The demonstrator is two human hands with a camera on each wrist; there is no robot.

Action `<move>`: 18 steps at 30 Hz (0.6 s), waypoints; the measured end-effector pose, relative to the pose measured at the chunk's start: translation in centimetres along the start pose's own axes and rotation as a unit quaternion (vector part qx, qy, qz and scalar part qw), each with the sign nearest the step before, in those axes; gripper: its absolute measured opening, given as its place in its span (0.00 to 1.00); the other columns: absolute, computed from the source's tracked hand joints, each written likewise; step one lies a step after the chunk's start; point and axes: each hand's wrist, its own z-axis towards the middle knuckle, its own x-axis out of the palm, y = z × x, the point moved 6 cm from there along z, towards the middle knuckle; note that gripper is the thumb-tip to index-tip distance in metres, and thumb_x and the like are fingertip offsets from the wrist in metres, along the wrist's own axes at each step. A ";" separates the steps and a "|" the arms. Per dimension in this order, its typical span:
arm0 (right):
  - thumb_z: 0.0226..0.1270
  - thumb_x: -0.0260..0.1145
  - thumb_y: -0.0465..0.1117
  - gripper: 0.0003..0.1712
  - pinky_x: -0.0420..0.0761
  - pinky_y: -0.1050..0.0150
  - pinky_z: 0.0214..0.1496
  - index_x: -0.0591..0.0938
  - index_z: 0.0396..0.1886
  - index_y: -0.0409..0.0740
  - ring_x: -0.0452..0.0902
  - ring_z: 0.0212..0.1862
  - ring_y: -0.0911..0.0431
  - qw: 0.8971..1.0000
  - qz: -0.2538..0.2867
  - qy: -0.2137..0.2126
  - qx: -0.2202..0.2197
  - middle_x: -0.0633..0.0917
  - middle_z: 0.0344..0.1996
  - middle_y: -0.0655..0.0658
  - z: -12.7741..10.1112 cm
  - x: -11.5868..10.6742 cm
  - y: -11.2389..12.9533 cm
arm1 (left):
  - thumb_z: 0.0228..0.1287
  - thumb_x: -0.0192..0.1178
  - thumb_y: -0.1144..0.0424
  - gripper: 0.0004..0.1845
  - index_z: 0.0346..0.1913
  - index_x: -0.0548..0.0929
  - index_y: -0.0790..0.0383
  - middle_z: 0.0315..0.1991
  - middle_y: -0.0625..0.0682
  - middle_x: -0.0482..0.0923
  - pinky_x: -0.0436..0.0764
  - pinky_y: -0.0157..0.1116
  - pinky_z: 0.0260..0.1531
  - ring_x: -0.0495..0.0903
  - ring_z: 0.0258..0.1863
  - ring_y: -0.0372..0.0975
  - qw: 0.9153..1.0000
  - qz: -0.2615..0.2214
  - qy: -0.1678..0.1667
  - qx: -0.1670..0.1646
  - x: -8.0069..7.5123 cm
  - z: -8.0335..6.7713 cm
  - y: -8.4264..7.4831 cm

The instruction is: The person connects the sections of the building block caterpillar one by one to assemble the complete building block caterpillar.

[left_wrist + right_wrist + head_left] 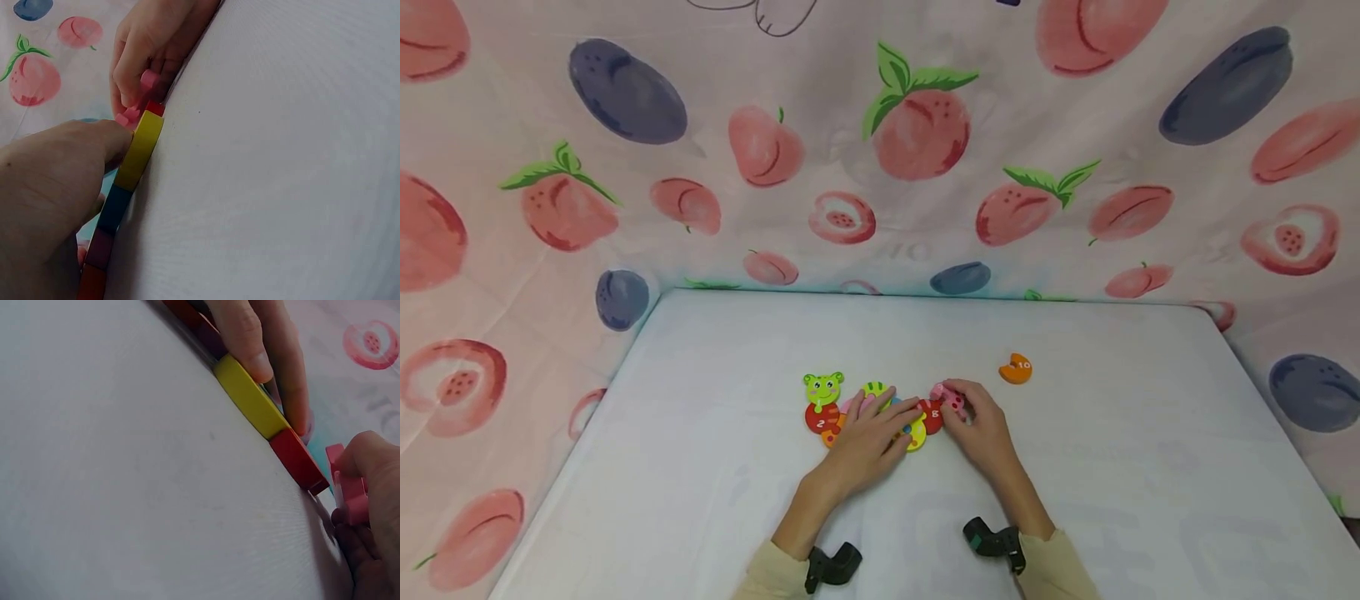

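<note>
Fruit-printed cloth [880, 167] hangs behind and to both sides of the white table [1112, 467] where I work, peaches and plums all over it.

My left hand [868, 437] lies flat on the puzzle chain [850, 412], fingers straight, pressing the middle pieces down. From the left wrist view I see the chain edge-on, with a yellow piece [142, 150] under my fingertips and a red piece [155, 109] at its far end. My right hand [981, 425] pinches a pink piece [951, 398] between thumb and fingers, held right against that red piece [931, 414], just beside my left fingertips. In the right wrist view the pink piece [350, 484] sits close to the red end [299, 459], with a thin gap between them as far as I can tell.

By my reckoning the job is most of the way through. The frog head [823, 388] caps the chain to the left of my left hand, and several numbered segments are already joined behind it. The pink piece is not seated yet. An orange piece [1016, 368] marked 10 lies apart, beyond and to the right of my right hand, untouched. So I judge two pieces are left.
</note>
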 end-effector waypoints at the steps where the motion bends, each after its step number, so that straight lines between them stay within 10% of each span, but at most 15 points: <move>1: 0.59 0.65 0.43 0.20 0.75 0.55 0.59 0.77 0.53 0.51 0.74 0.55 0.54 1.000 0.001 0.000 -0.005 0.78 0.52 0.48 0.0 0.0 0.0 | 0.66 0.50 0.50 0.23 0.64 0.67 0.41 0.68 0.38 0.62 0.44 0.56 0.69 0.52 0.72 0.43 1.000 0.001 -0.001 0.001 0.0 0.0 0.0; 18: 0.59 0.65 0.46 0.23 0.70 0.52 0.64 0.75 0.55 0.49 0.72 0.58 0.52 1.000 -0.026 0.014 -0.008 0.77 0.54 0.46 -0.1 0.3 0.3 | 0.67 0.49 0.51 0.23 0.64 0.68 0.42 0.68 0.38 0.61 0.44 0.56 0.69 0.52 0.72 0.43 1.000 0.000 -0.001 0.000 -0.1 -0.1 -0.2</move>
